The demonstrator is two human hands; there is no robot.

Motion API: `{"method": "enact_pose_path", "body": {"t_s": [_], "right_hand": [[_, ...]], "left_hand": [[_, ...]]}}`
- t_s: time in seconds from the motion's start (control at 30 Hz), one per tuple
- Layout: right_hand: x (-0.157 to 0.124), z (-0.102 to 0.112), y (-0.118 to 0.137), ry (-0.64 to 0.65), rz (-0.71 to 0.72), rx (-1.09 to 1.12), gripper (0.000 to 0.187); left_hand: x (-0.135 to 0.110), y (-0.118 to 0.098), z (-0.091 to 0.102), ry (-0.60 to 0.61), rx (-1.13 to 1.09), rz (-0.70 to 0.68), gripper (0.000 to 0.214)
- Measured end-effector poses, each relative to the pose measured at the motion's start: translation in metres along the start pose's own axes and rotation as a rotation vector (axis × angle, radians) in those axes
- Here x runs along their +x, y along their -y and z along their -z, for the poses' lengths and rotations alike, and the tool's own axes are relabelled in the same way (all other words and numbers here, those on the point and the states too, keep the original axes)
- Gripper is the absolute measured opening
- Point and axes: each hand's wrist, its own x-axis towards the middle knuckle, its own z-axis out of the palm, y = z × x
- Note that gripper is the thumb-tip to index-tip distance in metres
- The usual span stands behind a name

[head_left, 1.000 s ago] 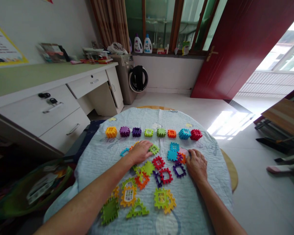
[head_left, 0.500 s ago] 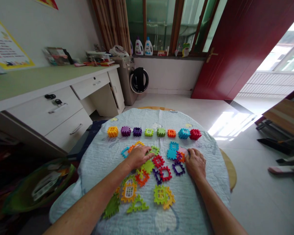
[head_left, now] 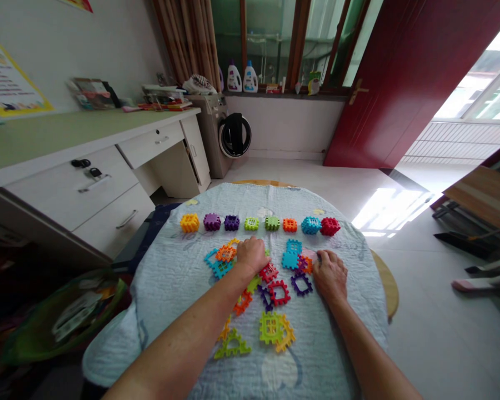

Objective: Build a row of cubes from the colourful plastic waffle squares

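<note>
My left hand (head_left: 253, 255) is over the middle of the loose building pieces, its fingers curled down beside a red lattice piece (head_left: 269, 272). A bit of green shows past its fingertips; what they grip is hidden. My right hand (head_left: 331, 273) rests on the cloth, fingers loosely bent and holding nothing visible. Close to its left lie an orange piece (head_left: 306, 264), a dark purple frame (head_left: 301, 285) and a flat blue piece (head_left: 290, 260). Below my left hand are a red frame (head_left: 279, 293), a green triangular piece (head_left: 232, 344) and a green window piece (head_left: 270, 328).
Assembled block cubes stand in a row across the far side, from a yellow cube (head_left: 189, 223) to a red cube (head_left: 330, 226). A pale blue cloth (head_left: 325, 344) covers the round table. A green basket (head_left: 29, 339) stands at the left, below a desk (head_left: 66, 141).
My left hand has moved slightly right and its fingers have curled in, uncovering orange and blue pieces on its left. My right hand stays in place on the cloth.
</note>
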Motion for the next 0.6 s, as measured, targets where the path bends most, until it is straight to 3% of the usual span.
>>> {"method": "enact_pose_path", "body": {"t_s": [0.17, 0.3, 0.4, 0.6], "right_hand": [[0.000, 0.000, 0.000, 0.010, -0.004, -0.004, 0.034], [0.000, 0.000, 0.001, 0.015, -0.013, -0.002, 0.034], [0.000, 0.001, 0.001, 0.019, -0.016, -0.005, 0.035], [0.000, 0.001, 0.001, 0.006, -0.005, -0.005, 0.033]], "left_hand": [[0.006, 0.000, 0.012, 0.089, -0.028, 0.009, 0.025], [0.007, 0.019, 0.017, 0.094, -0.059, -0.083, 0.046], [0.010, 0.030, 0.013, 0.062, -0.074, -0.178, 0.058], [0.004, 0.038, 0.007, -0.050, -0.132, -0.353, 0.054]]}}
